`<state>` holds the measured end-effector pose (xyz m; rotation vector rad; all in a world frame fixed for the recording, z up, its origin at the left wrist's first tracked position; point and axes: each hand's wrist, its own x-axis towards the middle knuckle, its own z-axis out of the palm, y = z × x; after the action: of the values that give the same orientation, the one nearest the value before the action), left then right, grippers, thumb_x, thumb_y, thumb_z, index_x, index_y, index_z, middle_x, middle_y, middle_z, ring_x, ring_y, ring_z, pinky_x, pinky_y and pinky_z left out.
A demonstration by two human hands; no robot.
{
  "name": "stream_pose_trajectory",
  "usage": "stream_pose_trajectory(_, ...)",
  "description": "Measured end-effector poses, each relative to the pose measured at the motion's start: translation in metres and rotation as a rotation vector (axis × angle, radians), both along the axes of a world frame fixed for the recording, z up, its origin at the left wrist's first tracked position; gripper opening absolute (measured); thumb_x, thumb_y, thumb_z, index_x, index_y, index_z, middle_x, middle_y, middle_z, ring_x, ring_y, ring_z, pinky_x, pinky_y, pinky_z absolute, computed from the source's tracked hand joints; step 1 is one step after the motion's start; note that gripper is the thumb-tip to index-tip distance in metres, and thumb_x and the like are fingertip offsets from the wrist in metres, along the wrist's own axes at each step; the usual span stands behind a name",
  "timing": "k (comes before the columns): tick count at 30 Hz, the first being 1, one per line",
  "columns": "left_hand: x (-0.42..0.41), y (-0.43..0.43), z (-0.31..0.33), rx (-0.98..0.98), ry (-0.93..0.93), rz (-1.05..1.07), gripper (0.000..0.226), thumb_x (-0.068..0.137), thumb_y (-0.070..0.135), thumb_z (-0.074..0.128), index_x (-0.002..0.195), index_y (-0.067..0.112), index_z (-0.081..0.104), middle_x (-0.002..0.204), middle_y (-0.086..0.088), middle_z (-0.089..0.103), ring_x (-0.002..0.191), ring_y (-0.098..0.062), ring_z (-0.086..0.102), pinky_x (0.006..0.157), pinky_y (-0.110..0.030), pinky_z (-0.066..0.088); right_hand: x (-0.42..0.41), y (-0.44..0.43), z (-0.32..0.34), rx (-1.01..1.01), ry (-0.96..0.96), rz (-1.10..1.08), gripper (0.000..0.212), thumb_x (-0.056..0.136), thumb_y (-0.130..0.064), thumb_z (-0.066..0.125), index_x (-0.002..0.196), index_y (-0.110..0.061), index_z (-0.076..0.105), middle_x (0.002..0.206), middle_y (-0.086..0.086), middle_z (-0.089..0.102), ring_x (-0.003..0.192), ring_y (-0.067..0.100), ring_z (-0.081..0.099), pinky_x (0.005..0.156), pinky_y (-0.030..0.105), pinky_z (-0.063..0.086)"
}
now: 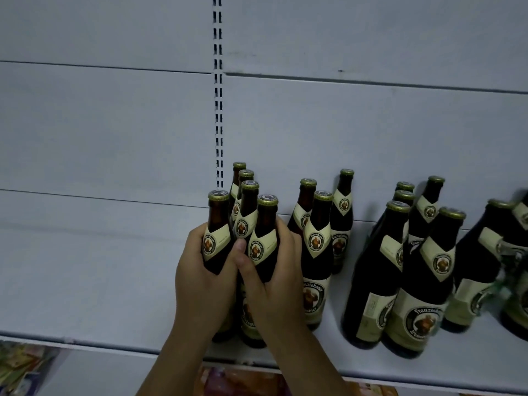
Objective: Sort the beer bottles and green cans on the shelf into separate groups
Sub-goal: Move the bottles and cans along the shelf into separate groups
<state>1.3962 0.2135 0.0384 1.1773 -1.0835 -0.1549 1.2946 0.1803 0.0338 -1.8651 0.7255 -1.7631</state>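
Note:
Several dark brown beer bottles with cream labels and gold caps stand on a white shelf [85, 281]. My left hand [200, 275] grips the neck and shoulder of the front-left bottle [218, 221]. My right hand [274, 275] grips the bottle beside it [265, 224]. Both bottles stand upright in a tight cluster with three more bottles behind them [245, 190]. Three bottles [321, 230] stand just to the right. A further group [428, 267] stands farther right. Something green and blurred [511, 270] shows at the right edge, partly hidden by bottles.
The shelf's front edge [114, 345] runs along the bottom. The white back panel carries a slotted upright [218, 95]. Left of the cluster the shelf surface is bare. Colourful packages [20, 370] lie on the level below.

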Motion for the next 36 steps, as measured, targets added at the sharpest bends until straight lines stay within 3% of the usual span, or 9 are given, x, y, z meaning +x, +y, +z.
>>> stream_pose_trajectory(7, 0.003, -0.006, -0.004, -0.006, 0.003, -0.046, 0.043, 0.087, 0.044, 0.067, 0.126, 0.025, 0.061, 0.107, 0.021, 0.070, 0.101, 0.002, 0.067, 0.076, -0.012, 0.053, -0.001, -0.009, -0.012, -0.124, 0.027, -0.106, 0.063, 0.100, -0.031, 0.059, 0.154, -0.006, 0.037, 0.146, 0.002, 0.040, 0.142, 0.009, 0.041, 0.113, 0.022, 0.037)
stream_pose_trajectory(13, 0.016, 0.006, -0.012, 0.060, -0.087, -0.139, 0.069, 0.088, 0.036, 0.072, 0.150, 0.033, 0.042, 0.137, 0.013, 0.061, 0.126, -0.007, 0.059, 0.096, -0.029, 0.053, -0.010, -0.002, -0.012, -0.157, 0.199, -0.174, 0.069, 0.102, -0.030, 0.055, 0.159, -0.005, 0.025, 0.157, 0.002, 0.032, 0.150, 0.012, 0.028, 0.120, 0.020, 0.026)
stream_pose_trajectory(18, 0.016, 0.027, -0.029, 0.179, -0.031, -0.286, 0.091, 0.080, 0.022, 0.081, 0.155, 0.031, 0.030, 0.137, 0.030, 0.055, 0.125, 0.007, 0.056, 0.091, -0.015, 0.053, -0.033, 0.023, -0.026, -0.077, 0.333, -0.113, 0.082, 0.098, -0.026, 0.063, 0.163, -0.017, 0.013, 0.166, -0.007, 0.016, 0.155, 0.008, 0.016, 0.122, 0.030, 0.030)
stream_pose_trajectory(21, 0.021, 0.029, -0.043, 0.249, -0.049, -0.293, 0.100, 0.074, 0.020, 0.088, 0.154, 0.035, 0.030, 0.134, 0.034, 0.054, 0.123, 0.008, 0.056, 0.091, -0.016, 0.054, -0.038, 0.036, -0.041, -0.088, 0.362, -0.164, 0.078, 0.097, -0.027, 0.064, 0.162, -0.019, 0.021, 0.166, -0.006, 0.019, 0.155, 0.010, 0.017, 0.123, 0.028, 0.027)
stream_pose_trajectory(24, 0.023, 0.024, -0.054, 0.292, -0.073, -0.291, 0.105, 0.071, 0.017, 0.092, 0.153, 0.035, 0.029, 0.135, 0.031, 0.053, 0.124, 0.007, 0.056, 0.095, -0.019, 0.054, -0.041, 0.044, -0.059, -0.198, 0.334, -0.215, 0.056, 0.095, -0.019, 0.069, 0.148, -0.019, 0.049, 0.148, 0.001, 0.045, 0.143, 0.006, 0.037, 0.116, 0.017, 0.032)
stream_pose_trajectory(26, 0.024, 0.020, -0.057, 0.293, -0.067, -0.292, 0.107, 0.070, 0.017, 0.092, 0.153, 0.034, 0.027, 0.138, 0.024, 0.054, 0.125, 0.006, 0.056, 0.094, -0.018, 0.054, -0.041, 0.046, -0.065, -0.127, 0.309, -0.136, 0.044, 0.093, -0.018, 0.067, 0.136, -0.025, 0.058, 0.133, -0.008, 0.048, 0.124, 0.001, 0.051, 0.103, 0.014, 0.043)
stream_pose_trajectory(28, 0.023, 0.015, -0.059, 0.297, -0.058, -0.297, 0.104, 0.073, 0.015, 0.090, 0.153, 0.034, 0.025, 0.139, 0.019, 0.056, 0.124, 0.002, 0.059, 0.095, -0.021, 0.055, -0.039, 0.045, -0.067, 0.015, 0.316, -0.029, 0.044, 0.093, -0.015, 0.066, 0.134, -0.029, 0.057, 0.131, -0.018, 0.043, 0.112, 0.000, 0.057, 0.093, 0.011, 0.048)
stream_pose_trajectory(32, 0.013, 0.004, -0.061, 0.283, -0.062, -0.303, 0.091, 0.081, 0.011, 0.084, 0.147, 0.039, 0.027, 0.133, 0.021, 0.057, 0.120, 0.003, 0.061, 0.089, -0.017, 0.055, -0.037, 0.039, -0.065, 0.079, 0.356, 0.008, 0.042, 0.096, -0.013, 0.064, 0.133, -0.027, 0.055, 0.129, -0.020, 0.039, 0.108, -0.002, 0.055, 0.091, 0.007, 0.043)
stream_pose_trajectory(36, -0.003, -0.007, -0.061, 0.234, -0.067, -0.332, 0.084, 0.085, 0.007, 0.080, 0.149, 0.025, 0.028, 0.138, 0.005, 0.058, 0.126, -0.006, 0.059, 0.096, -0.023, 0.055, -0.043, 0.030, -0.057, 0.118, 0.334, -0.007, 0.040, 0.095, -0.010, 0.064, 0.120, -0.037, 0.050, 0.111, -0.022, 0.038, 0.091, 0.005, 0.049, 0.081, 0.010, 0.040)
